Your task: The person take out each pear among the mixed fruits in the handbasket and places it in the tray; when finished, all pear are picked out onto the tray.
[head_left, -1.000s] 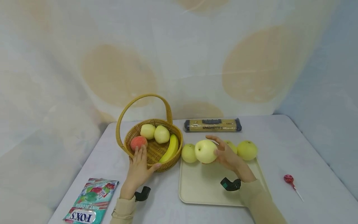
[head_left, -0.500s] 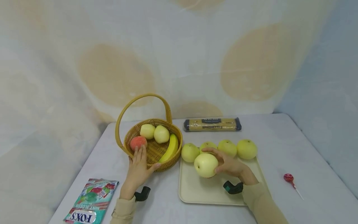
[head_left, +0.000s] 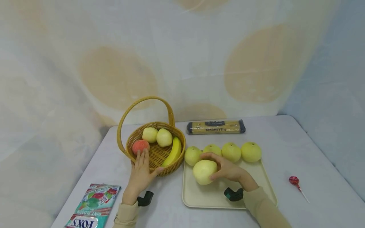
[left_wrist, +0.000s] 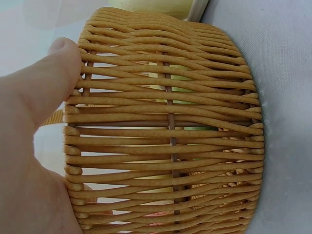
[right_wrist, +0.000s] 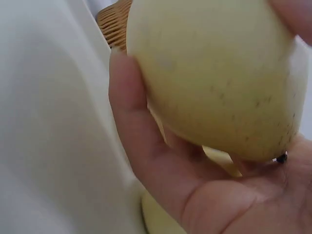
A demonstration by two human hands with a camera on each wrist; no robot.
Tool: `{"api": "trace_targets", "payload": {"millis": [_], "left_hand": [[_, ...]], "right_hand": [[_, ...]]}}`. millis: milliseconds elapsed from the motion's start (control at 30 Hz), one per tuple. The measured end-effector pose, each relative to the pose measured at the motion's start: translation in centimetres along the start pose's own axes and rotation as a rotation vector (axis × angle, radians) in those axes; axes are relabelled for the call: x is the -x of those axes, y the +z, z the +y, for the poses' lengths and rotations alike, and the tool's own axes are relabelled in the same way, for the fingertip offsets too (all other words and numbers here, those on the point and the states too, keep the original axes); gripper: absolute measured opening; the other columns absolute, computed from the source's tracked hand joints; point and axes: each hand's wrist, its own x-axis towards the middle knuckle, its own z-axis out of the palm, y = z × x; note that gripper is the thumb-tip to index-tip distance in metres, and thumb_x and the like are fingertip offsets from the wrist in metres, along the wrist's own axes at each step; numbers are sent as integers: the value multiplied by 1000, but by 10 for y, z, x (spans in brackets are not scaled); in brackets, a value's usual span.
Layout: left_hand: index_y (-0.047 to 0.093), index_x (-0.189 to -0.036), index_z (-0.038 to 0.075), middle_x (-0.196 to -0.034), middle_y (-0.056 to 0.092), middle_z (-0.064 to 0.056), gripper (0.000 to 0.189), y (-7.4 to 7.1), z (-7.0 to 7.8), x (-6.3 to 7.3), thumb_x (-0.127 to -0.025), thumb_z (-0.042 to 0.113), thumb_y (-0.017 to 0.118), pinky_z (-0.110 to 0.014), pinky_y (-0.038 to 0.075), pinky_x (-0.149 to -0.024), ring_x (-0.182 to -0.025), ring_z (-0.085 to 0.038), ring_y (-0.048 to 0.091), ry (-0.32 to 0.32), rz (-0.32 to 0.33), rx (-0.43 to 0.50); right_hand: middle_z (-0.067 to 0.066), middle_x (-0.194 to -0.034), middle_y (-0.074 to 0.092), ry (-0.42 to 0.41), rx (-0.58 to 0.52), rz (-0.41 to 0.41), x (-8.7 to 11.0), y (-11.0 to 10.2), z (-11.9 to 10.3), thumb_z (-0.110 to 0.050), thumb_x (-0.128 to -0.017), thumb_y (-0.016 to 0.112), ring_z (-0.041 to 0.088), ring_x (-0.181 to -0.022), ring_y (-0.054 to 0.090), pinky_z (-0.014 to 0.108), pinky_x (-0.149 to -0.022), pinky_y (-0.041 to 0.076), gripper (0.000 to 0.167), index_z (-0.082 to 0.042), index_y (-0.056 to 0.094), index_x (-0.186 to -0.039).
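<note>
My right hand (head_left: 228, 169) grips a pale yellow apple (head_left: 204, 172) above the cream tray (head_left: 199, 199), with the thumb and fingers around its sides. In the right wrist view the apple (right_wrist: 214, 78) fills much of the picture. Behind it on the tray is a row of several yellow-green apples (head_left: 231, 152). My left hand (head_left: 139, 179) rests on the near rim of the wicker basket (head_left: 162, 171), fingers extended over the rim towards a peach (head_left: 141, 147). The left wrist view has the thumb (left_wrist: 56, 73) against the rim. Inside the basket also lie two pale apples (head_left: 164, 137) and a banana (head_left: 174, 152).
A spaghetti packet (head_left: 216, 127) lies behind the tray. To the right is a red lollipop (head_left: 295, 181). A Fox's candy bag (head_left: 95, 202) sits at the front left. The basket's tall handle (head_left: 148, 98) arches over its back left.
The right hand has brought its apple down and nearer over the tray, uncovering the row of apples behind. The left hand stays on the basket.
</note>
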Motion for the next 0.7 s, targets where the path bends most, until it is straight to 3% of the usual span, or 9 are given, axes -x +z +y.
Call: {"api": "trace_targets", "payload": {"millis": [133,367,700], "left_hand": [[12,-152,-8,-158,16,-29,102,-1,1,2,-88,55,61,-75,6,-109,-149,-45,3,-8,0,6],[15,-151,-9,-157,19,-30,101,-1,3,4,-88,55,62,-76,8,-108,-148,-47,6,5,12,4],[15,-151,-9,-158,18,-29,101,-2,4,3,-88,54,62,-76,7,-109,-149,-46,5,8,20,11]], "right_hand": [[20,-146,43,-10,92,47,-3,6,-3,-9,-74,80,1,-124,45,18,-102,37,79,-6,42,-143],[17,-146,44,-35,138,62,-4,12,-9,-10,-76,78,-4,-128,39,16,-103,35,79,-8,40,-145],[11,-142,52,-7,359,84,-6,21,-15,-11,-74,78,30,-131,47,23,-104,37,89,-16,33,-150]]}}
